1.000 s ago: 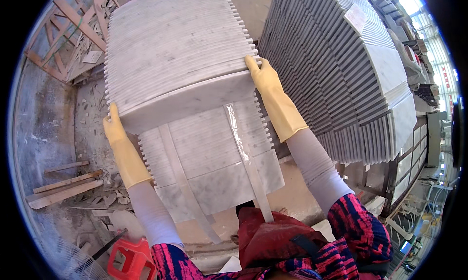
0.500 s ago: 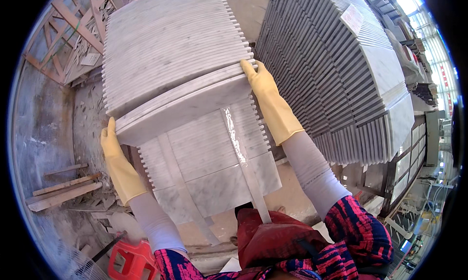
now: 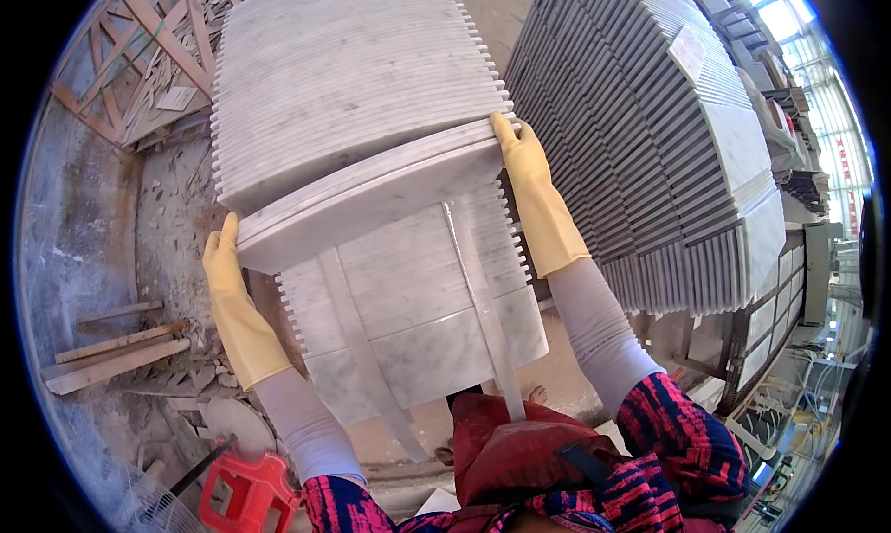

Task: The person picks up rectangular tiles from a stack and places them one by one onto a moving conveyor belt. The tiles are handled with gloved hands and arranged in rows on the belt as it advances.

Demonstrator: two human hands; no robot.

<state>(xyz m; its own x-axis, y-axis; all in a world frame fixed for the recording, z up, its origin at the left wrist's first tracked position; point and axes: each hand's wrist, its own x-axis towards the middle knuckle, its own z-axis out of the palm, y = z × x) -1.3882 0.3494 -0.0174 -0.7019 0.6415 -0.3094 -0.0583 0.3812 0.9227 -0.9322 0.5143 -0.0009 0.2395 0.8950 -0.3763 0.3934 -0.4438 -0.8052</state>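
My left hand point(image 3: 237, 301), in a yellow rubber glove, is closed on the left end of a few white-grey marble slabs point(image 3: 371, 199). At their right end my right hand point(image 3: 538, 199), gloved the same, grips with its fingers over the top corner. The slabs stand on edge, tilted, their broad face toward me. Just beyond them, across a narrow dark gap, is a long row of similar marble slabs point(image 3: 343, 78). Nearer to me and lower lies another marble stack point(image 3: 408, 301), with two pale straps point(image 3: 478, 301) running over it. The fingers behind the slabs are partly hidden.
A tall block of stacked marble slabs point(image 3: 631, 153) stands close on the right. Wooden frames point(image 3: 158, 32) and broken stone lie far left, loose planks point(image 3: 116, 359) at left. A red plastic object point(image 3: 249, 496) sits at lower left. A metal rack point(image 3: 756, 338) is right.
The whole view has shifted slightly, so the slabs and stacks appear a little further right. Both hands keep their grip, with little visible movement of the held slabs relative to the row beyond.
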